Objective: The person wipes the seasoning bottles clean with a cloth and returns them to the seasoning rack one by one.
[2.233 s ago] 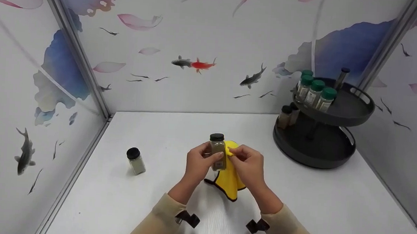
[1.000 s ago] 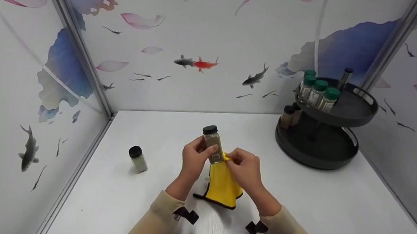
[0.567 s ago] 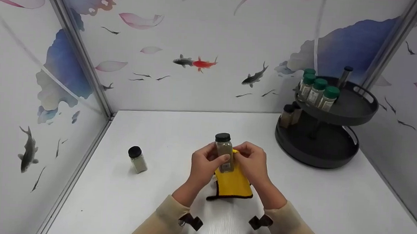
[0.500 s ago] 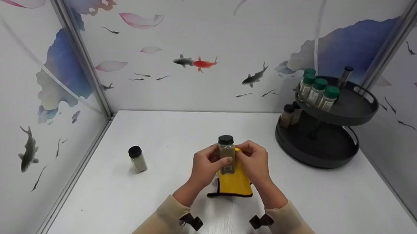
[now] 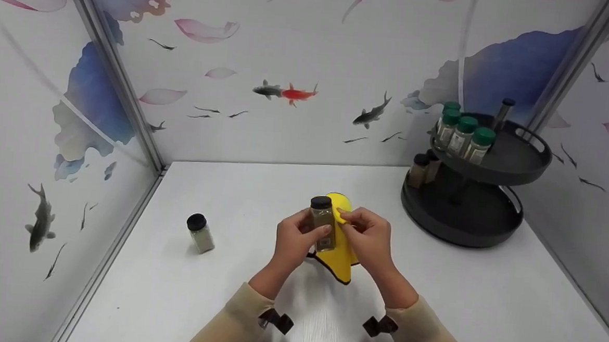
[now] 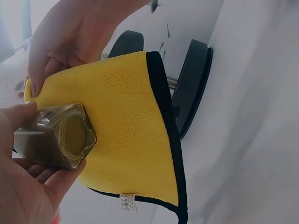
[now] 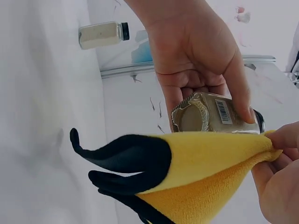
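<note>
My left hand grips a square glass spice jar with a black lid, held nearly upright above the table. The jar holds a brownish-green powder, and a barcode label shows on its side in the right wrist view. With thumb and fingers my right hand pinches a yellow cloth with black edging. The cloth lies against the jar's right side and hangs below it; a small white tag sits at its hem. A second black-lidded jar with pale contents stands on the table to the left.
A black two-tier turntable rack stands at the back right. Several green-capped jars and a dark slim cylinder are on its upper tier, with brown jars on the lower. Printed panels wall in the white table.
The jar and both hands shift up and down and sideways, now slightly left of half a second ago. The cloth's upper part has come up behind the jar, and its hem has folded.
</note>
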A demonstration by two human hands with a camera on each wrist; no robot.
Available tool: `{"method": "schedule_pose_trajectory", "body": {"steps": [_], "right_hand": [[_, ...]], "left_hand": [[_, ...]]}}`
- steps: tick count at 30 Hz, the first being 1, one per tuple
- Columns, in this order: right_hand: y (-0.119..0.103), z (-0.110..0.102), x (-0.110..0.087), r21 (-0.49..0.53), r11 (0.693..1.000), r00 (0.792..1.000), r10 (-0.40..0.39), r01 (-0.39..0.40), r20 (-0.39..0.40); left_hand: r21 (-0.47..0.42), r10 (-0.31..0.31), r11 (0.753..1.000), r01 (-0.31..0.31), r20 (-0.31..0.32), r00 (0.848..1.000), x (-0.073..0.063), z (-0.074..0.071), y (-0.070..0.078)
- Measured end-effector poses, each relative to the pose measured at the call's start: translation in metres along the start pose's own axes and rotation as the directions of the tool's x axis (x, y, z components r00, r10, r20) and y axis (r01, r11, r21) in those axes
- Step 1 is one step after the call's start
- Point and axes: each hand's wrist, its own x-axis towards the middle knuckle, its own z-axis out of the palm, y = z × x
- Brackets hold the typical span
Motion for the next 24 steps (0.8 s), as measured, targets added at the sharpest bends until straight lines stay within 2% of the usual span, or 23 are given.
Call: {"method": "schedule_pose_trajectory", "body": {"steps": [3, 6, 10, 13, 15, 19, 24], "right_hand": [[0.002, 0.002, -0.001, -0.007, 1.000, 1.000, -0.007, 0.007, 0.012], [0.003, 0.002, -0.002, -0.010, 1.000, 1.000, -0.008, 0.008, 0.009], [0.005, -0.001, 0.001, -0.019, 1.000, 1.000, 0.001, -0.001, -0.016], [0.007, -0.005, 0.004, -0.017, 0.999, 0.999, 0.032, -0.033, -0.028], [0.009, -0.006, 0.005, -0.008, 0.998, 0.998, 0.060, -0.060, -0.021], [0.008, -0.008, 0.006, -0.009, 0.996, 0.996, 0.086, -0.086, 0.004], [0.002, -0.008, 0.005, -0.030, 0.998, 0.999, 0.052, -0.052, -0.009]], "left_hand": [[-0.001, -0.020, 1.000, 0.020, -0.011, 1.000, 0.002, -0.003, -0.002], [0.003, -0.012, 1.000, 0.012, 0.012, 1.000, 0.004, -0.005, -0.002], [-0.007, 0.014, 1.000, -0.014, 0.097, 0.995, 0.005, -0.006, -0.002], [-0.023, 0.030, 0.999, -0.026, 0.175, 0.984, 0.004, -0.005, -0.002], [-0.024, 0.032, 0.999, -0.028, 0.205, 0.978, 0.002, -0.004, -0.002], [-0.020, 0.026, 1.000, -0.022, 0.197, 0.980, 0.000, -0.004, -0.001], [-0.043, 0.008, 0.999, -0.001, 0.158, 0.987, -0.002, 0.001, 0.001]]}}
